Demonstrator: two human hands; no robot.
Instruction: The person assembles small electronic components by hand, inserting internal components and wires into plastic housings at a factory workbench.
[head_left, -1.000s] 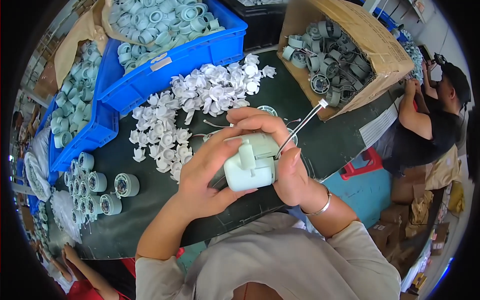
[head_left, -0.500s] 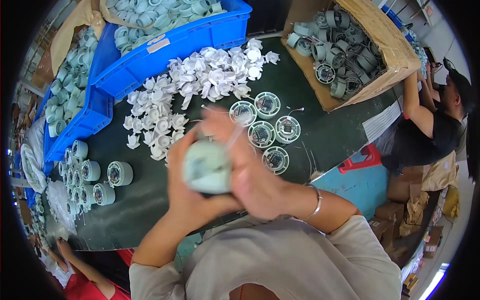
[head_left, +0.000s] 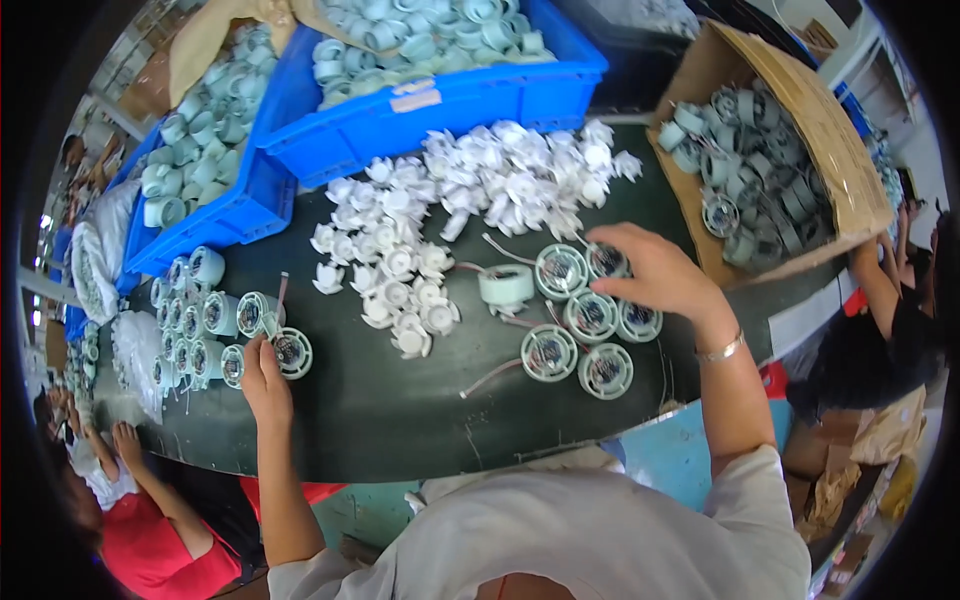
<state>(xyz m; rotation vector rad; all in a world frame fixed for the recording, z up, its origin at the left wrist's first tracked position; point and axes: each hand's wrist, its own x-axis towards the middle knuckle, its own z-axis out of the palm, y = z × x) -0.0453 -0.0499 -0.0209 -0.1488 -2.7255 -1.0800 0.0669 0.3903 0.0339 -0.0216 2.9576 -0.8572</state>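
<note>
My left hand [head_left: 266, 384] is at the near edge of the finished-looking rows on the left, its fingers closed on a pale green round housing [head_left: 293, 353] with a circuit board in it. Beside it stand several similar upright housings [head_left: 221, 314]. On the right, my right hand [head_left: 660, 272] has its thumb and fingers around another round circuit-board housing [head_left: 606, 262], at the far side of a loose group. In that group, several housings [head_left: 549, 353] lie board side up, some with thin wires trailing. One housing [head_left: 506, 287] lies on its side there.
White cup-shaped plastic parts [head_left: 400, 262] are heaped mid-table. Blue bins [head_left: 430, 115] of pale green rings stand behind. A cardboard box [head_left: 845, 205] of wired housings is at the far right. Other people sit at both sides, one in a red top [head_left: 150, 540].
My hands have parted from over the middle, where they were together around a pale green housing. The left went to the left rows, the right to the loose group. The view has shifted too.
</note>
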